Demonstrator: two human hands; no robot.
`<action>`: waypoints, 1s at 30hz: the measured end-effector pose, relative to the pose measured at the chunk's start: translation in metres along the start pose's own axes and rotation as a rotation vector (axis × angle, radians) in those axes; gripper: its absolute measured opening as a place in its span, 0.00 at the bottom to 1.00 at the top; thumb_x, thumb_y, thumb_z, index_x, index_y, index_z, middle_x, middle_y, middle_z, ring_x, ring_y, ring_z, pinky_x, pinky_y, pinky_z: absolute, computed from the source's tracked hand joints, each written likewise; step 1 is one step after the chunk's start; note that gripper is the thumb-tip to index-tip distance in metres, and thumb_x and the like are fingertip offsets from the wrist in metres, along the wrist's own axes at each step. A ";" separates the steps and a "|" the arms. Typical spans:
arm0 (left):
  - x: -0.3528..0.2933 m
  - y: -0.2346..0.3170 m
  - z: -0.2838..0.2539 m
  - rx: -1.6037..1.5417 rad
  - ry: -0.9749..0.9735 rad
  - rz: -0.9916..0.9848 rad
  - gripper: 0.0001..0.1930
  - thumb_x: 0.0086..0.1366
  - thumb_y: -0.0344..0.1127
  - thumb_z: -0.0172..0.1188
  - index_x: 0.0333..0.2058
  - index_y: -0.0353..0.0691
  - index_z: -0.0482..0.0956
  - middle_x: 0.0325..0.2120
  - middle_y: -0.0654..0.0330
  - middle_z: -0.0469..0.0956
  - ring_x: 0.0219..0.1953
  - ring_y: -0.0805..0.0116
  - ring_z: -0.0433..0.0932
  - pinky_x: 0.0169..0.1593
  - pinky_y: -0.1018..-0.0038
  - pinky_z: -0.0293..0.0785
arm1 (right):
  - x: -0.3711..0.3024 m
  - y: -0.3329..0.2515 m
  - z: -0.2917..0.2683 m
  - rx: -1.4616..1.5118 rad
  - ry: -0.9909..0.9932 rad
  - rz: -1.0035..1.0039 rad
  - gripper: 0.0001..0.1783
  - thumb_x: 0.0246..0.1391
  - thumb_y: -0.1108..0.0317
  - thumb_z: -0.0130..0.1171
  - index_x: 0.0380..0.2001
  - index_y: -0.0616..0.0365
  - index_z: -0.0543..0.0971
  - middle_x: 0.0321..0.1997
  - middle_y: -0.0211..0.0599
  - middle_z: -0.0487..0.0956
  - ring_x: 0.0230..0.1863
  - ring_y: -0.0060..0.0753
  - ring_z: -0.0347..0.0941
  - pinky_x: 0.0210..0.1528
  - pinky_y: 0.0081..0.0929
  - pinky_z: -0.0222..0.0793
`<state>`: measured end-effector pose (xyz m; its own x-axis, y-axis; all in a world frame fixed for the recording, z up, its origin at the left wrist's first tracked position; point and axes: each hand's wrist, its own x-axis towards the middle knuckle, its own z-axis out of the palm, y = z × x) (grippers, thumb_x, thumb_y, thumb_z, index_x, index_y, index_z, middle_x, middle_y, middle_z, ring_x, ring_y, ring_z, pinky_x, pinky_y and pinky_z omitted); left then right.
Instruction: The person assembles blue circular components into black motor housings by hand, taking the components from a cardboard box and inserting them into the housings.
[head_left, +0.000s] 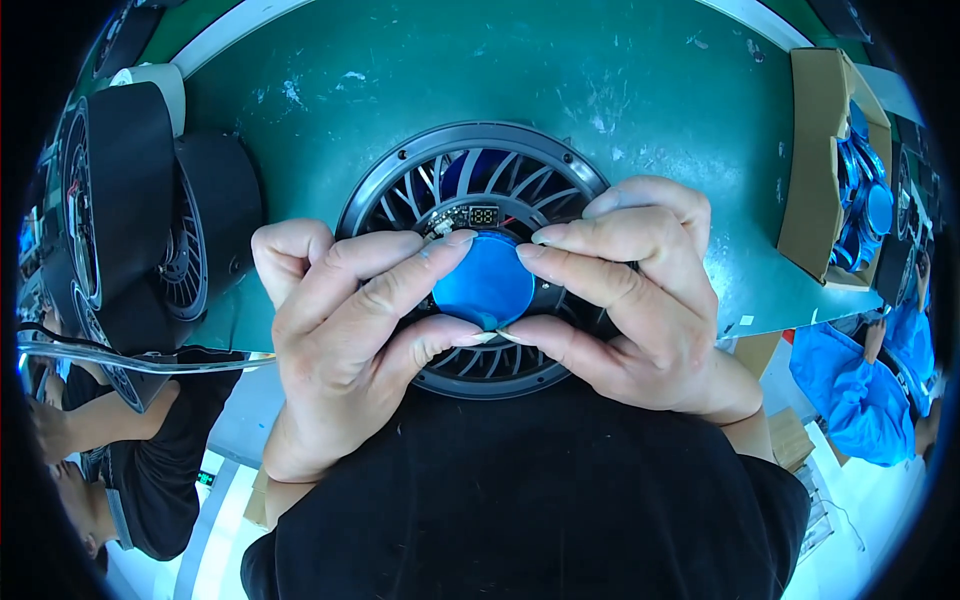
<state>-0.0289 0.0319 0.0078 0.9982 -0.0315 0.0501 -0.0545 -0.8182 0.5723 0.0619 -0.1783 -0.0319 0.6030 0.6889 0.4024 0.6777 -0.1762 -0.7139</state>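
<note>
Between both hands is a round blue disc-shaped cap (484, 283), held by its rim over the middle of a round dark grey fan-like housing (585, 177) with curved spokes. My left hand (350, 320) grips the cap's left side, fingertips at the top and thumb at the bottom edge. On the opposite side, my right hand (630, 290) pinches it the same way, and the two thumbs nearly meet. Just above the cap, a small circuit board with a lit digit display (484, 216) shows in the hub. The fingers and cap hide most of the hub.
At the left stand several black drum-shaped housings (125, 190) with spoked faces. A cardboard box (815, 170) holding several blue round caps (862, 200) sits at the right edge of the green table (480, 70). Other people are at the lower left and right.
</note>
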 end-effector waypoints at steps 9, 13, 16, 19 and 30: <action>0.005 0.000 0.001 -0.021 0.033 0.006 0.26 0.43 0.45 0.71 0.44 0.49 0.84 0.35 0.70 0.79 0.34 0.66 0.60 0.42 0.73 0.57 | 0.006 -0.008 -0.001 -0.055 -0.006 0.055 0.28 0.35 0.60 0.74 0.43 0.59 0.82 0.47 0.33 0.78 0.46 0.39 0.70 0.51 0.33 0.64; 0.007 0.000 0.002 -0.019 0.047 0.007 0.25 0.44 0.43 0.71 0.45 0.49 0.84 0.35 0.69 0.80 0.34 0.66 0.61 0.43 0.73 0.57 | 0.008 -0.011 -0.001 -0.093 -0.004 0.060 0.27 0.36 0.61 0.74 0.43 0.59 0.82 0.47 0.33 0.78 0.46 0.38 0.70 0.51 0.33 0.63; 0.004 -0.001 0.004 -0.017 0.061 0.020 0.25 0.45 0.43 0.71 0.45 0.48 0.83 0.34 0.69 0.80 0.34 0.66 0.61 0.43 0.72 0.57 | 0.010 -0.009 0.000 -0.046 -0.005 0.047 0.26 0.36 0.62 0.73 0.42 0.59 0.82 0.46 0.33 0.78 0.46 0.38 0.70 0.52 0.33 0.63; 0.000 -0.006 0.007 -0.020 0.094 0.064 0.24 0.46 0.42 0.71 0.45 0.47 0.83 0.34 0.68 0.79 0.35 0.65 0.62 0.44 0.71 0.57 | 0.007 -0.007 0.003 -0.031 0.025 0.025 0.25 0.36 0.62 0.73 0.42 0.59 0.82 0.46 0.33 0.79 0.46 0.39 0.70 0.51 0.34 0.63; 0.000 -0.001 0.016 0.032 0.113 0.073 0.25 0.50 0.42 0.71 0.47 0.41 0.78 0.37 0.63 0.77 0.38 0.63 0.63 0.46 0.70 0.59 | 0.016 0.004 -0.006 0.052 0.018 -0.010 0.24 0.37 0.65 0.71 0.42 0.59 0.81 0.45 0.35 0.78 0.48 0.41 0.69 0.51 0.37 0.65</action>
<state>-0.0281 0.0233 -0.0061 0.9826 -0.0287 0.1834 -0.1247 -0.8340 0.5375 0.0763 -0.1720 -0.0250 0.6038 0.6776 0.4198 0.6612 -0.1317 -0.7385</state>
